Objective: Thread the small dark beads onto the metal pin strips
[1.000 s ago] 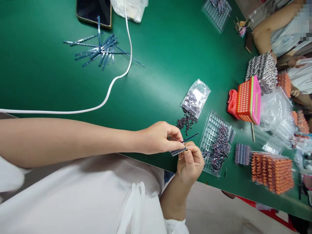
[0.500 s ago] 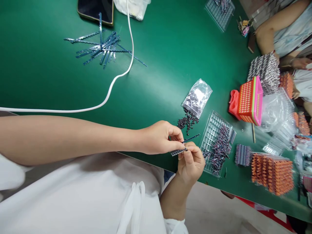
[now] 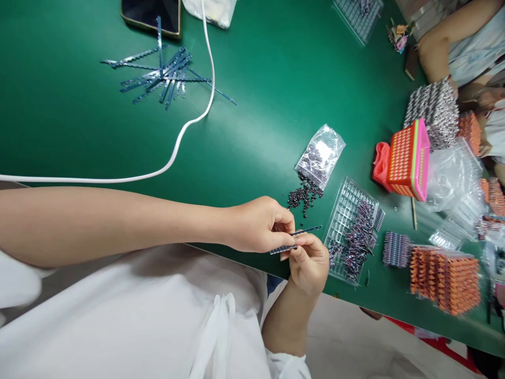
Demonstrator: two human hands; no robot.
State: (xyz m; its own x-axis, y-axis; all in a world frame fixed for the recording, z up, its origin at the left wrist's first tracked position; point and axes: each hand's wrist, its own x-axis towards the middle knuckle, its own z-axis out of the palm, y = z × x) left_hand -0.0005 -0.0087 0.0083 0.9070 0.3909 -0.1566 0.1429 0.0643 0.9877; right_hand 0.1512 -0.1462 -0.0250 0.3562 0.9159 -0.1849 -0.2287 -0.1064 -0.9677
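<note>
My left hand (image 3: 260,223) reaches in from the left with thumb and fingers pinched on narrow dark blue strips. One strip (image 3: 311,229) sticks out past the fingers to the right, and a shorter strip (image 3: 282,249) shows below the thumb. My right hand (image 3: 310,263) meets it from below, thumb and forefinger closed near the strips' end at a tiny dark piece that I cannot make out. Just beyond the hands, small dark round beads (image 3: 303,195) spill from a clear plastic bag (image 3: 320,155). A clear compartment tray (image 3: 339,216) holding many thin dark pieces stands right of my right hand.
A pile of blue strips (image 3: 169,73) lies at the upper left beside a phone (image 3: 152,16) and a white cable (image 3: 181,139). To the right are stacked orange pieces (image 3: 445,281), a red and pink basket (image 3: 408,158) and plastic bags (image 3: 450,173). Another person's arm (image 3: 442,47) is at the far right.
Both hands have shifted slightly left and down, still pinched together around the strips. The view has turned a little, so the table's things sit slightly differently.
</note>
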